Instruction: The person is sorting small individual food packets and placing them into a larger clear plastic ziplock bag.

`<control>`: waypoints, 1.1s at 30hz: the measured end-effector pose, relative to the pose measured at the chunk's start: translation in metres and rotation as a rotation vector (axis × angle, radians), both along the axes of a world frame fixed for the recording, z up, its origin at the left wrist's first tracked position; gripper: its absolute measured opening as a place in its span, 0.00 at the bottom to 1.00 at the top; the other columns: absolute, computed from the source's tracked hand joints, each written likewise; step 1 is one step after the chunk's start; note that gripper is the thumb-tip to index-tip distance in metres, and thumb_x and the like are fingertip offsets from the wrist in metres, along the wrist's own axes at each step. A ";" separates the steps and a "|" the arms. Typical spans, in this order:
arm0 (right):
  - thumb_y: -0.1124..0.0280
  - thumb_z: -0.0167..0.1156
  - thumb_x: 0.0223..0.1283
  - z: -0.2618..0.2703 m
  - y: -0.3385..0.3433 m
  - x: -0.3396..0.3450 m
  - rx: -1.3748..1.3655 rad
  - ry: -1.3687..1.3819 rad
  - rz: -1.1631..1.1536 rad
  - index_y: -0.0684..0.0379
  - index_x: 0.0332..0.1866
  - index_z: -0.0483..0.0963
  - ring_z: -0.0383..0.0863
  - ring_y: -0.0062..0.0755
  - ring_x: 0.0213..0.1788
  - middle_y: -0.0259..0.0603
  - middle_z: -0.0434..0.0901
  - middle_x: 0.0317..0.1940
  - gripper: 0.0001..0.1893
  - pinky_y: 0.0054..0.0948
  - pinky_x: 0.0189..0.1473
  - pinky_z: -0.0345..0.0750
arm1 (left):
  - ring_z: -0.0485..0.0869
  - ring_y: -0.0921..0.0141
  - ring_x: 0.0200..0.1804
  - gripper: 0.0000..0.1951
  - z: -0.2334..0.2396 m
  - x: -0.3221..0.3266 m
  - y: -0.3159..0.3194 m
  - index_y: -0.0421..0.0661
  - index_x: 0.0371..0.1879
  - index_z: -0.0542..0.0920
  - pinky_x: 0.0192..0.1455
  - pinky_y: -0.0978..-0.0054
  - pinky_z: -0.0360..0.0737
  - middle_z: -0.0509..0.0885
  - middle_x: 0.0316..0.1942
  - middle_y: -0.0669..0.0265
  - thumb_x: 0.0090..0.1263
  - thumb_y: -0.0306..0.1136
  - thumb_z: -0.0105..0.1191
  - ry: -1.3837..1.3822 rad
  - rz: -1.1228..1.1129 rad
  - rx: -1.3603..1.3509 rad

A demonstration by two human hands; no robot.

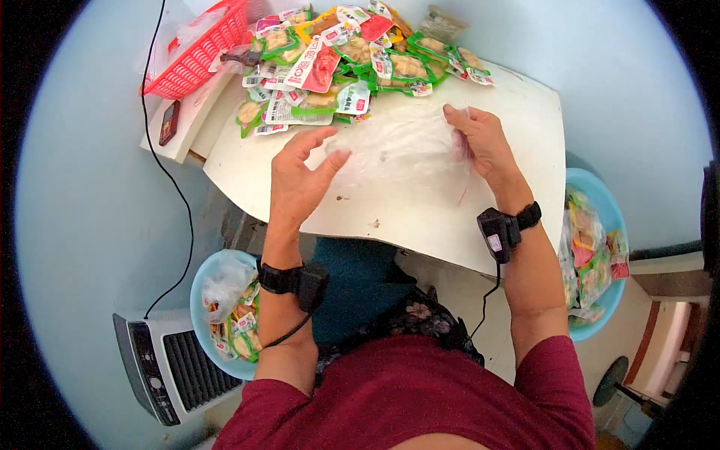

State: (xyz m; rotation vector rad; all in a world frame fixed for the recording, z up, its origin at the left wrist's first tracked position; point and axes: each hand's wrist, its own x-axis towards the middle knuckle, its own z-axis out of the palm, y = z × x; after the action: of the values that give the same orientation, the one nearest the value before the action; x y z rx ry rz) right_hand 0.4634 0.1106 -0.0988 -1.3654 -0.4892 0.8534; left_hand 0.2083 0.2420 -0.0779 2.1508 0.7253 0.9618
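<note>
A clear plastic bag [402, 146] stretches over the white tabletop [416, 222], its right end pinched between the thumb and fingers of my right hand [482, 138]. At the bag's left end, my left hand [298, 180] has its thumb and fingers spread apart. The left thumb tip lies right by the film; whether it touches is hard to tell. Just beyond both hands rises a heap of small sealed food packets [337, 62], many with green edges and pale pieces inside, others red or yellow.
A red plastic basket [197, 53] holding clear bags stands at the back left, with a mobile phone [169, 122] near it. Blue basins of packets sit low at left [202, 343] and right [613, 304]. A black cable [188, 225] hangs down to an air cooler [169, 365].
</note>
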 end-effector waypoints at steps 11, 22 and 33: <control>0.57 0.68 0.58 0.005 0.004 -0.015 0.028 -0.108 0.172 0.58 0.25 0.74 0.65 0.16 0.14 0.27 0.69 0.15 0.17 0.20 0.16 0.62 | 0.76 0.79 0.23 0.14 -0.011 -0.004 0.040 0.42 0.36 0.83 0.28 0.81 0.75 0.81 0.27 0.71 0.74 0.41 0.52 -0.277 0.198 -0.708; 0.69 0.63 0.59 0.007 -0.002 -0.013 -0.074 0.107 0.383 0.63 0.43 0.77 0.82 0.25 0.26 0.38 0.82 0.29 0.11 0.26 0.30 0.83 | 0.73 0.79 0.23 0.17 -0.018 -0.001 0.041 0.38 0.37 0.83 0.26 0.78 0.71 0.78 0.21 0.68 0.75 0.41 0.50 -0.121 0.324 -0.060; 0.70 0.66 0.58 0.005 0.004 -0.019 -0.038 -0.044 0.240 0.62 0.35 0.78 0.78 0.20 0.19 0.35 0.81 0.23 0.07 0.19 0.18 0.74 | 0.65 0.77 0.20 0.19 -0.027 -0.012 0.052 0.37 0.27 0.83 0.25 0.73 0.66 0.71 0.13 0.66 0.73 0.42 0.51 0.067 0.474 -0.026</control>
State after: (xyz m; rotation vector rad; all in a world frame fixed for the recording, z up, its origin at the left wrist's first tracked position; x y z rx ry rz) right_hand 0.4440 0.1149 -0.0942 -1.3804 -0.6835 1.0341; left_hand 0.1966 0.2936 -0.1049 2.0349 1.3115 1.1085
